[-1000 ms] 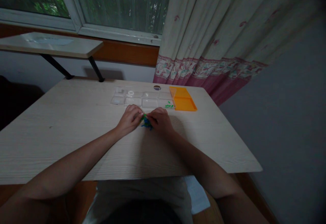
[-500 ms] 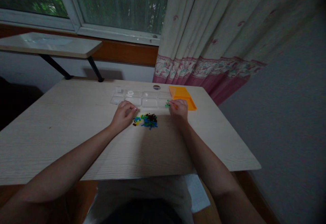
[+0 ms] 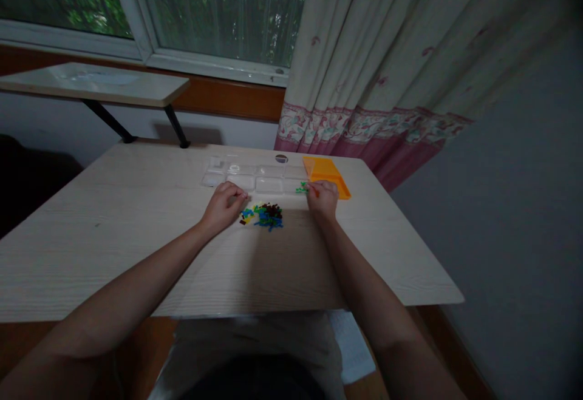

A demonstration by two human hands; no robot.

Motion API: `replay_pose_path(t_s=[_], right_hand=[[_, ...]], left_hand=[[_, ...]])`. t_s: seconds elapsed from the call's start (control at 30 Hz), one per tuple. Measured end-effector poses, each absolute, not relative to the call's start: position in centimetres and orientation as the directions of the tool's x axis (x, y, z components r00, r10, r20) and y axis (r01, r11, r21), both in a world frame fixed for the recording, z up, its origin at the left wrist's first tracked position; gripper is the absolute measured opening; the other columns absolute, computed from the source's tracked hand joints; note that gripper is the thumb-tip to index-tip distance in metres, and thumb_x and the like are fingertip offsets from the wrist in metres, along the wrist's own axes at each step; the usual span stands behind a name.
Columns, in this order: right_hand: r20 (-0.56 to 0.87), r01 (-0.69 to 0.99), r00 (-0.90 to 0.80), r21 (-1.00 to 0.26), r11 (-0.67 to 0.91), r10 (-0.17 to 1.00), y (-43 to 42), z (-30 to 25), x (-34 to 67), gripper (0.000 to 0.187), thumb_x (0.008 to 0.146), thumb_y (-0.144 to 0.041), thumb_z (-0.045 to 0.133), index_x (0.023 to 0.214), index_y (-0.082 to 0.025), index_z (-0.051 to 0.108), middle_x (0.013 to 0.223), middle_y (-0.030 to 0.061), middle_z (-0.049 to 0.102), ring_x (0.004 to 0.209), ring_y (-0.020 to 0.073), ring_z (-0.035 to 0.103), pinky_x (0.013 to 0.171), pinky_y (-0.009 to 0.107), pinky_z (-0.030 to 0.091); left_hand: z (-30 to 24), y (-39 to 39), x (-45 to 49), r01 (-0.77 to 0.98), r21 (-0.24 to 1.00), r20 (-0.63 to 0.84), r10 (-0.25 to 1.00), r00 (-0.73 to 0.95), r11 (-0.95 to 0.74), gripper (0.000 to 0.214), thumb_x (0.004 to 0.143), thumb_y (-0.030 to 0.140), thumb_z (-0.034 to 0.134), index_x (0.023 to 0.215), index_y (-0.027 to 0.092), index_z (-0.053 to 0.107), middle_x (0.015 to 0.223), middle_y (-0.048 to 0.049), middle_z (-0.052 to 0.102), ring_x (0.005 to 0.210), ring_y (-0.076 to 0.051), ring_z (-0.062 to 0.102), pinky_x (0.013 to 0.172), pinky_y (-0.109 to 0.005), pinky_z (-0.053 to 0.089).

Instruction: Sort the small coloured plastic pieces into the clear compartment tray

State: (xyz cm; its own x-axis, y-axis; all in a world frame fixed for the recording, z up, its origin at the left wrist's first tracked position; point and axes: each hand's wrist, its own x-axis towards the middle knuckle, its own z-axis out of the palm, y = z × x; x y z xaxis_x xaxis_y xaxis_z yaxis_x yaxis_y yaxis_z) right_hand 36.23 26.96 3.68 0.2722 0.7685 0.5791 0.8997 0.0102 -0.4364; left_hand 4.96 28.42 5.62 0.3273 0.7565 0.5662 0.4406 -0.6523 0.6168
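A loose pile of small coloured pieces (image 3: 269,216), blue, brown, green and yellow, lies on the table. Just left of it rests my left hand (image 3: 224,207), its fingers curled and thumb pressed to the fingertips; anything between them is too small to see. My right hand (image 3: 323,201) is at the right end of a clear compartment tray (image 3: 269,186), fingertips pinched together beside several green pieces (image 3: 301,188) in the near right compartment. I cannot make out what that pinch holds. Behind my right hand is an open orange case (image 3: 325,166), partly covered by it.
The pale wooden table (image 3: 182,266) ends at a back edge near the curtain (image 3: 328,102). A small dark round object (image 3: 281,158) is behind the tray. At the back left a raised shelf (image 3: 104,84) stands on black legs. A wall is on the right.
The view has shifted slightly. My right hand has stayed at the tray's right end, and the green pieces beside its fingertips show a little more. My left hand has kept its place by the pile.
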Motion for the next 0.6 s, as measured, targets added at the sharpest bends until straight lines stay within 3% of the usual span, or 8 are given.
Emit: replay_pose_path(t_s=[0.37,0.6], right_hand=[[0.607,0.906,0.223,-0.418,0.068,0.763,27.5,3.2,36.6,0.031,0.092,-0.033,0.051,0.1,-0.018,0.077,0.096,0.0105,0.071,0.097,0.0244,0.053,0.091,0.039,0.039],[0.657,0.903,0.186,-0.407,0.137,0.73,27.6,3.1,36.4,0.029,0.092,-0.035,0.052,0.095,-0.02,0.077,0.094,0.009,0.071,0.094,0.0236,0.055,0.09,0.039,0.041]], left_hand=[[5.7,28.4,4.8,0.459,0.597,0.555,0.752,0.356,-0.657,0.021,0.093,0.033,0.055,0.082,0.018,0.066,0.083,-0.0055,0.062,0.088,-0.02,0.057,0.083,-0.035,0.044],[5.8,29.0,3.6,0.497,0.388,0.453,0.63,0.631,-0.776,0.018,0.091,0.031,0.058,0.085,0.019,0.07,0.088,-0.006,0.062,0.089,-0.021,0.054,0.085,-0.037,0.042]])
